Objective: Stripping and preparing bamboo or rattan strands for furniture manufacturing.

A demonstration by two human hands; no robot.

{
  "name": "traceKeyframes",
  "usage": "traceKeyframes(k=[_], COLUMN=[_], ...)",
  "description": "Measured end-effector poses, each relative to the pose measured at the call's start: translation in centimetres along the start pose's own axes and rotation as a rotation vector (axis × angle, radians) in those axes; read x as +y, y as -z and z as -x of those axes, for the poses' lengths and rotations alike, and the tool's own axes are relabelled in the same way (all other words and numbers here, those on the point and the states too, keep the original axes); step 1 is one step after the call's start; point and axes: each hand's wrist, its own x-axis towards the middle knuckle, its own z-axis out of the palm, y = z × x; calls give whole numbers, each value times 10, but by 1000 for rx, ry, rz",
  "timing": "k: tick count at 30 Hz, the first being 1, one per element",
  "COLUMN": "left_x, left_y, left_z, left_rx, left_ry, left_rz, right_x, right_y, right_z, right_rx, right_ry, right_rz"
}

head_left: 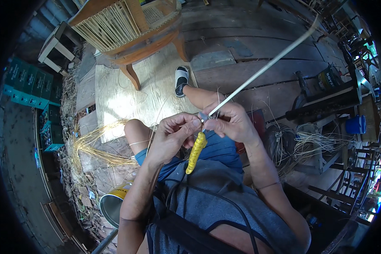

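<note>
I am sitting with both hands raised in front of my chest, over my lap. My left hand is closed around a knife with a yellow wrapped handle; the handle hangs down out of my fist toward my grey shirt, and the short blade points up between my two hands. My right hand is closed too, its fingers pinching a long pale cane strip right where the strip meets the blade. The two hands are nearly touching, thumbs facing each other, with the blade tip and the strip's near end between them. From my right hand the strip runs up and away to the right, far out over the plank floor, and curves near its far end.

Below my hands are my blue shorts, and my leg stretches forward to a foot in a black and white sandal resting beside a pale sheet of board. A woven cane chair stands on that board, well apart from my hands. A loose bundle of yellow cane strands lies on the ground to my left, and a metal tin sits by my left elbow. Coils of cane lie to my right.
</note>
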Motion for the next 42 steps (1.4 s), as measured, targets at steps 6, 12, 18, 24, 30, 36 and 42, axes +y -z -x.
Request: traceKeyframes(k=[6,12,18,24,30,36,42], left_x=[1,-11,6,2,3,-1,-5], left_y=[-5,14,-4,1,-5,-8,11], left_z=[0,9,0,-5,-3,2,10], left_rx=[-11,-31,6,-9,10,44,3], left_ry=[-71,-31,11,-26,4,-17,28], left_rz=[167,186,2,61,207,192,169], right_x=[9,-7,-4,-4,3,-3,-1], right_y=[-4,19,8,1,-2,2,23], right_z=[1,0,0,1,5,1,2], right_rx=[-2,109,-13,-9,16,-21,54], right_ry=[-30,61,-105,-180,-154,-76,11], right_rz=[163,-161,36,138,111,15,-140])
